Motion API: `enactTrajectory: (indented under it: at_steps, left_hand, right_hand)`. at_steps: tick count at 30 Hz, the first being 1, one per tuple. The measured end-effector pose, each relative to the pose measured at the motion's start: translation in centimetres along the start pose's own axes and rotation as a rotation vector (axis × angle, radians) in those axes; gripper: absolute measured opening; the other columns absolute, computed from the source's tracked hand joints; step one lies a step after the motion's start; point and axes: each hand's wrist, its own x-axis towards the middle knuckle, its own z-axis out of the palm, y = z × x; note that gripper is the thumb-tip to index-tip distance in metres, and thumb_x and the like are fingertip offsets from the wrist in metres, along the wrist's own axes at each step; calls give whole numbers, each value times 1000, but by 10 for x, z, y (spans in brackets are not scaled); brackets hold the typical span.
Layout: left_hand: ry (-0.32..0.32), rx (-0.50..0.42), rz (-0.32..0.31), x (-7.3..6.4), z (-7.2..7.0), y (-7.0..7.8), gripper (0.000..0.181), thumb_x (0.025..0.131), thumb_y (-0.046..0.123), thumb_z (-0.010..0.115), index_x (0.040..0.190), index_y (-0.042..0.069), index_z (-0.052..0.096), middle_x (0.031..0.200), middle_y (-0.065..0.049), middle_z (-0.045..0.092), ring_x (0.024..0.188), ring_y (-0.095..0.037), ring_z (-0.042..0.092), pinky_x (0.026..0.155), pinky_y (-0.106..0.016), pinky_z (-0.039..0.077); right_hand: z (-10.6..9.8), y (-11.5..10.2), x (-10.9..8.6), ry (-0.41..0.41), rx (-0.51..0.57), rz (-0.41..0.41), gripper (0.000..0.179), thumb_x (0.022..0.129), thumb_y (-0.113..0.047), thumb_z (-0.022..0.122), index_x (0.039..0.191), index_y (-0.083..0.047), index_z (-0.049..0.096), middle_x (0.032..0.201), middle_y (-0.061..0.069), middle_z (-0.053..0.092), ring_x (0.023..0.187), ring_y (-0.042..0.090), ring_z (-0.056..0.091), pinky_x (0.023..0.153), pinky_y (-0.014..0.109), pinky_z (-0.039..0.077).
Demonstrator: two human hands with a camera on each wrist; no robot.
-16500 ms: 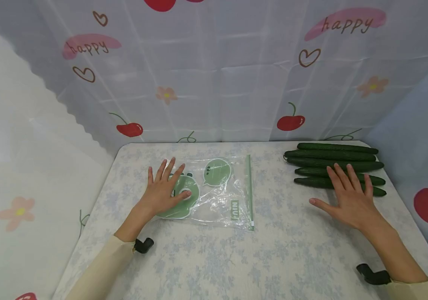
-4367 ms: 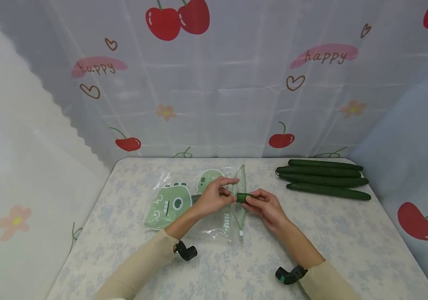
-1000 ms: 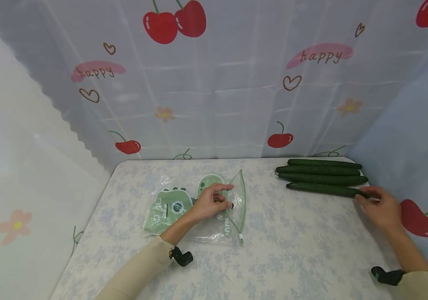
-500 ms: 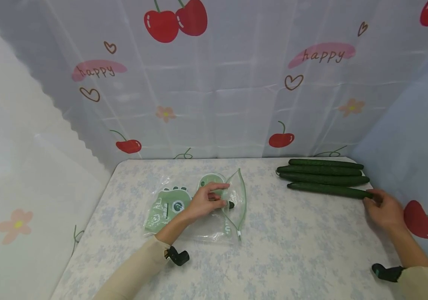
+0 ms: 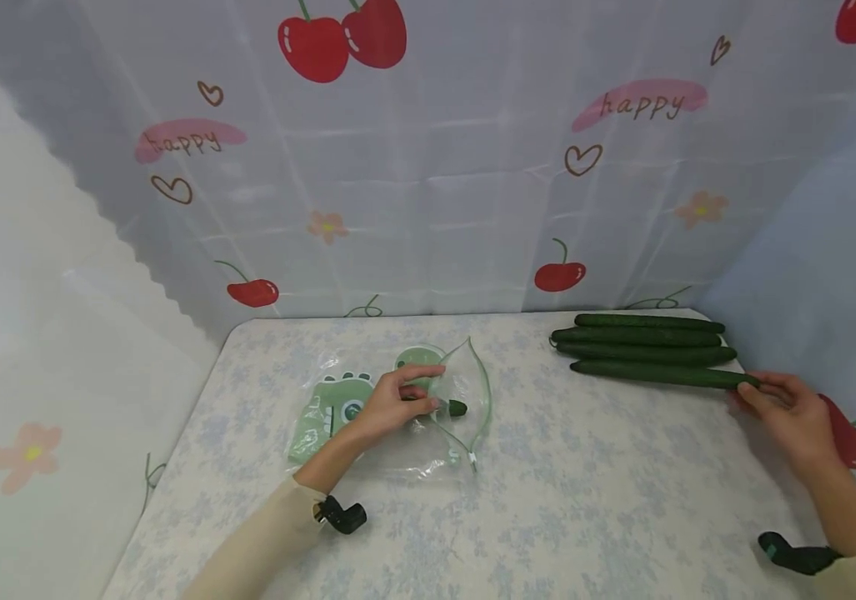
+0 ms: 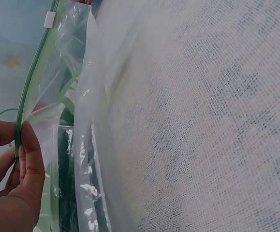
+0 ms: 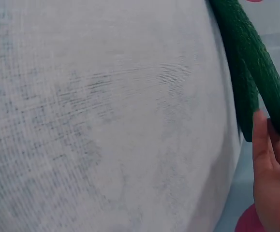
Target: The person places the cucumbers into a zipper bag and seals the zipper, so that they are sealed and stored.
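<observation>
A clear zip bag [image 5: 416,467] with green cartoon prints lies left of the table's middle, its mouth gaping to the right. One cucumber [image 5: 458,408] is inside, its dark tip showing at the mouth. My left hand [image 5: 382,408] pinches the mouth's edge; in the left wrist view, thumb and fingers hold the green zip strip [image 6: 27,82] beside the bagged cucumber [image 6: 67,179]. At the right, my right hand [image 5: 795,417] grips the right end of the front cucumber [image 5: 660,373]. In the right wrist view, that cucumber [image 7: 258,58] slants up from the fingers, overlapping another.
Several more cucumbers [image 5: 638,337] lie side by side just behind the gripped one, near the table's back right corner. A printed curtain [image 5: 473,208] hangs along the back edge. The tabletop [image 5: 548,517] has a pale blue floral cover.
Earlier, both hands fed one cucumber into the bag, which first lay flat. Over the last second my left hand drew the bag's edge leftward, baring more cucumber tip; my right hand shifted slightly right.
</observation>
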Motion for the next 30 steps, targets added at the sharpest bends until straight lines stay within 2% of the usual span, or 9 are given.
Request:
enactTrajectory:
  at_steps: [3, 4, 12, 20, 30]
  left_hand:
    - [5, -2, 2, -2, -3, 2, 57, 97, 10, 80, 151, 12, 63, 151, -6, 58, 89, -7, 66, 77, -21, 58]
    - [4, -4, -1, -3, -3, 3, 57, 97, 10, 80, 151, 12, 63, 152, -6, 57, 90, -7, 66, 78, -21, 58]
    - [-6, -20, -36, -4, -7, 3, 56, 99, 11, 78, 153, 14, 62, 156, 0, 54, 92, -9, 64, 85, -31, 61]
    - [-7, -20, -38, -2, -8, 2, 55, 99, 10, 77, 152, 14, 63, 154, -1, 56, 92, -10, 63, 88, -34, 62]
    - [-5, -25, -36, -2, -7, 3, 56, 99, 9, 77, 153, 11, 61, 154, -4, 56, 89, -9, 63, 87, -33, 61]
  right_hand:
    - [-1, -7, -3, -56, 249, 7, 30, 104, 6, 64, 118, -18, 73, 100, -11, 74, 81, 10, 82, 77, 18, 63]
    - [-1, -9, -4, -72, 280, 2, 31, 104, 8, 62, 119, -16, 75, 101, -8, 73, 82, 12, 82, 78, 20, 64]
    - [2, -11, -8, -87, 311, -43, 22, 105, 7, 61, 113, -8, 75, 108, -9, 76, 86, 11, 82, 80, 22, 65]
    - [8, -18, -12, -129, 534, -62, 29, 106, 14, 50, 106, 1, 76, 104, 3, 78, 87, 22, 83, 81, 34, 67]
    - [15, -19, -15, -216, 641, -131, 38, 107, 19, 41, 113, 6, 75, 108, 10, 79, 94, 26, 83, 85, 36, 66]
